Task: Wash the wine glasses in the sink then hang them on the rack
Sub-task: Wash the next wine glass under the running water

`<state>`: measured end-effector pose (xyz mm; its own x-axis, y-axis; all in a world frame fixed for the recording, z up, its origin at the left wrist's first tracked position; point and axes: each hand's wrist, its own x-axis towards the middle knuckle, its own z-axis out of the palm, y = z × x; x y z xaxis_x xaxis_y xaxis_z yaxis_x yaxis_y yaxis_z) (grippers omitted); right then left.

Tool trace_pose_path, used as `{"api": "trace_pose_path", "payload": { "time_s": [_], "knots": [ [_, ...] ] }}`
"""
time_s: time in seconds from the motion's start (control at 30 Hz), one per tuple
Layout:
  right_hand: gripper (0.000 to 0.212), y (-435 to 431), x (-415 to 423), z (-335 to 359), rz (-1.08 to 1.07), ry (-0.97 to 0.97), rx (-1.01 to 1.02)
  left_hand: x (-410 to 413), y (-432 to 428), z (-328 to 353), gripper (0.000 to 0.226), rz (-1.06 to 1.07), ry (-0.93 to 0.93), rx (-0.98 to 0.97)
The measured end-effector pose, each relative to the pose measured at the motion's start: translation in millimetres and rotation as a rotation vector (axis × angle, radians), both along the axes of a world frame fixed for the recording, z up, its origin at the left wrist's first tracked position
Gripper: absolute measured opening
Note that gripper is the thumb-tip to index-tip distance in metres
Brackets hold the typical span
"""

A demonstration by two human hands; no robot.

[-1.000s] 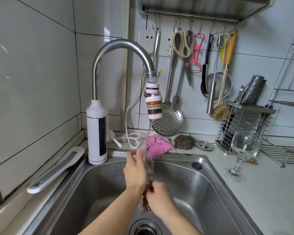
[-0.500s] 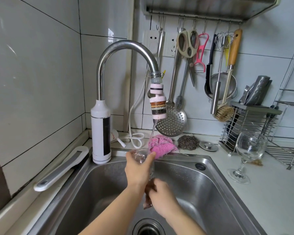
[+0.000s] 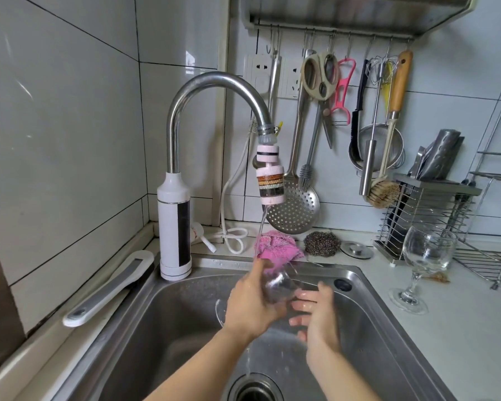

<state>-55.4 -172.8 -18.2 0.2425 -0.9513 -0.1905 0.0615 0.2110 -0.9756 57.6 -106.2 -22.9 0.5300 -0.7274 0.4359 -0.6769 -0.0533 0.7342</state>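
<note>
Your left hand (image 3: pixel 252 305) is wrapping its fingers round the bowl of the wine glass (image 3: pixel 278 285) and gripping it. Your right hand (image 3: pixel 315 316) is lying open, its straight, spread fingers (image 3: pixel 304 304) touching the glass from the 3 o'clock side. Half a second ago you were holding that glass upright and higher under the stream, with the right hand curled lower down around the stem. Now you are tipping it over above the sink (image 3: pixel 368 314), and the right hand has let go to rub the outside. That suggests you are still washing this first glass, so hanging is not yet due. The water stream (image 3: pixel 261 224) is falling from the faucet filter (image 3: pixel 269 180) at 12 o'clock and landing just beside your left thumb. The pink cloth (image 3: pixel 275 247) is sitting on the sink's back rim, very near the glass, so you are working with little room that way. The basin is giving you more room toward the drain (image 3: pixel 258 389) at 6 o'clock. At 3 o'clock the second wine glass (image 3: pixel 425 256) is standing upright on the desk (image 3: pixel 460 328), well apart from your hands, with the wire rack (image 3: pixel 480 261) just behind it. Swinging the wet glass right is going to mean lifting it over the sink's edge and past that standing glass.
</note>
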Motion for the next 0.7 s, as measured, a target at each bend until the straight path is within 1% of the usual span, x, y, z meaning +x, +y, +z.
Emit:
{"api": "trace_pose_path", "payload": {
  "time_s": [0.07, 0.13, 0.2, 0.27, 0.33, 0.37, 0.4, 0.43, 0.47, 0.53, 0.57, 0.6, 0.63, 0.67, 0.7],
  "knots": [
    [0.063, 0.1, -3.0, 2.8, 0.071, -0.002, 0.053, -0.2, 0.9, -2.3, 0.066, -0.003, -0.307, 0.083],
    [0.063, 4.6, -2.4, 3.7, 0.137, 0.039, 0.011, -2.6, 1.1, -2.8, 0.064, 0.005, -0.553, 0.113],
    [0.064, 7.2, -0.2, 2.6, 0.160, 0.033, -0.037, -2.3, 0.1, -0.8, 0.063, 0.007, -0.661, 0.124],
    [0.059, 8.4, 2.5, 2.4, 0.155, -0.055, -0.054, -1.2, 0.4, 0.7, 0.066, 0.030, -0.725, 0.141],
    [0.049, 9.3, 5.0, 3.6, 0.133, -0.179, -0.029, -1.4, 0.1, 1.9, 0.076, 0.105, -0.838, 0.074],
    [0.044, 10.2, 5.9, 4.7, 0.132, -0.240, -0.003, -2.1, 0.3, 3.5, 0.078, 0.152, -0.848, 0.002],
    [0.041, 11.4, 6.4, 6.1, 0.133, -0.308, 0.041, -2.9, 0.2, 5.3, 0.075, 0.184, -0.800, -0.097],
    [0.041, 12.0, 6.2, 7.4, 0.132, -0.385, 0.102, -4.1, -0.1, 7.9, 0.066, 0.208, -0.690, -0.193],
    [0.045, 11.7, 4.8, 9.0, 0.130, -0.459, 0.167, -5.4, -0.2, 10.2, 0.054, 0.223, -0.523, -0.284],
    [0.056, 9.5, 1.9, 11.7, 0.135, -0.556, 0.280, -7.6, -0.8, 11.3, 0.023, 0.237, -0.062, -0.372],
    [0.061, 8.5, 1.5, 12.6, 0.151, -0.582, 0.322, -8.6, 0.1, 12.2, 0.008, 0.214, 0.170, -0.355],
    [0.064, 9.0, 2.0, 12.6, 0.188, -0.594, 0.342, -8.2, 0.1, 13.7, 0.008, 0.171, 0.372, -0.301],
    [0.064, 10.8, 3.3, 11.9, 0.250, -0.600, 0.334, -7.9, 0.4, 15.0, 0.022, 0.108, 0.511, -0.243],
    [0.061, 13.6, 4.5, 10.9, 0.331, -0.595, 0.295, -8.0, 0.2, 15.2, 0.034, 0.029, 0.614, -0.217],
    [0.056, 16.1, 5.6, 9.9, 0.412, -0.564, 0.233, -8.9, -0.1, 16.6, 0.041, -0.032, 0.686, -0.211]
  ]
}}
